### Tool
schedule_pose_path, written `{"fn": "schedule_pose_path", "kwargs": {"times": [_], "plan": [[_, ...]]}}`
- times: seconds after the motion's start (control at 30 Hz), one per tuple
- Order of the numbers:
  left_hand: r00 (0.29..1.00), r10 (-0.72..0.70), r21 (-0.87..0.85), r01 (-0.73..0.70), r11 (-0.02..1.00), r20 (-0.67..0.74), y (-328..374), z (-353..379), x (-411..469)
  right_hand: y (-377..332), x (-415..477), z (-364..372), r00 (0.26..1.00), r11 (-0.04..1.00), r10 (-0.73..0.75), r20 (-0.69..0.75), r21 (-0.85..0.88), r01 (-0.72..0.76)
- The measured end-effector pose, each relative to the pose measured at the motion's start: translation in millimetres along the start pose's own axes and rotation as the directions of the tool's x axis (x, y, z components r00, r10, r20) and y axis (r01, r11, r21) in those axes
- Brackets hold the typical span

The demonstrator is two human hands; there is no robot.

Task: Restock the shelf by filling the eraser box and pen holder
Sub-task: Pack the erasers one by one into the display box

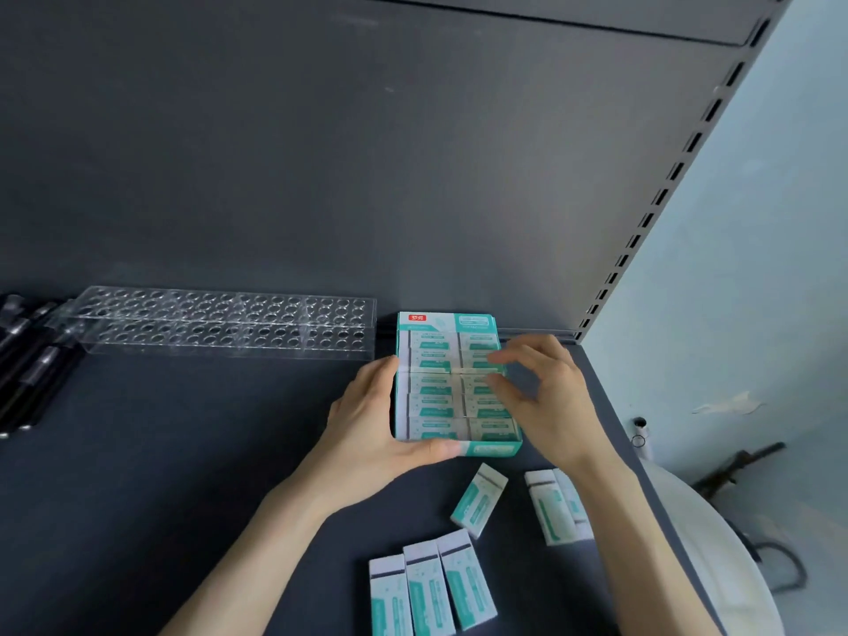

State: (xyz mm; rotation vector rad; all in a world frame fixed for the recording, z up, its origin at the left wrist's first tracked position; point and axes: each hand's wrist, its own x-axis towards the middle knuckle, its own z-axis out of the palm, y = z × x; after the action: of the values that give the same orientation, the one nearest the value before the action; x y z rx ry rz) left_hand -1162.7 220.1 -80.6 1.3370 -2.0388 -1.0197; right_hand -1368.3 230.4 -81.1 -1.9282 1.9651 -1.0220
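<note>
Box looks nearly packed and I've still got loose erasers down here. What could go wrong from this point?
1. The eraser box looks full in its visible rows; forcing another in under the right hand could pop neighbours out, though the left hand steadies it.
2. The two loose erasers lie beside the right forearm, near the edge of the shelf; a sweep could knock them off.
</note>
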Motion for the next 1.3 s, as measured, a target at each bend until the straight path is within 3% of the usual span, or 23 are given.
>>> {"fn": "schedule_pose_path", "kwargs": {"times": [0.23,0.33,0.5,0.6,0.7,1.0,1.2,1.3], "plan": [[0.933,0.112,0.118,-0.075,0.99,-0.341,10.9,22.3,-45.9,2.2,-54.4,-26.3,0.997,0.968,0.058,-0.049,0.248,-0.045],[0.925,0.064,0.072,-0.04,0.997,-0.374,19.1,45.2,-64.6,9.5,-77.0,-33.5,0.998,0.964,0.051,-0.042,0.262,-0.038],[0.931,0.0,0.191,0.075,0.979,-0.365,36.6,79.7,-83.5,29.6,-108.7,-39.7,0.997,0.998,0.016,0.078,0.059,-0.02],[0.938,-0.065,0.387,0.203,0.9,-0.341,43.0,89.5,-86.5,31.3,-118.6,-36.2,0.993,0.999,0.013,0.115,-0.049,-0.007],[0.941,-0.056,0.499,0.227,0.837,-0.334,46.9,92.0,-85.9,29.0,-118.1,-34.9,0.987,0.99,0.031,0.156,-0.144,-0.008],[0.918,-0.01,0.293,0.136,0.946,-0.396,46.9,92.9,-89.9,24.7,-120.5,-41.5,0.99,0.998,0.034,0.14,0.039,-0.039],[0.928,-0.096,0.204,0.178,0.963,-0.359,46.1,91.6,-89.8,30.7,-126.1,-45.9,0.983,0.986,0.097,0.154,-0.147,-0.075],[0.925,-0.079,0.185,0.157,0.97,-0.372,46.3,91.6,-90.3,32.1,-127.1,-44.6,0.993,0.996,0.082,0.082,-0.04,-0.078]]}}
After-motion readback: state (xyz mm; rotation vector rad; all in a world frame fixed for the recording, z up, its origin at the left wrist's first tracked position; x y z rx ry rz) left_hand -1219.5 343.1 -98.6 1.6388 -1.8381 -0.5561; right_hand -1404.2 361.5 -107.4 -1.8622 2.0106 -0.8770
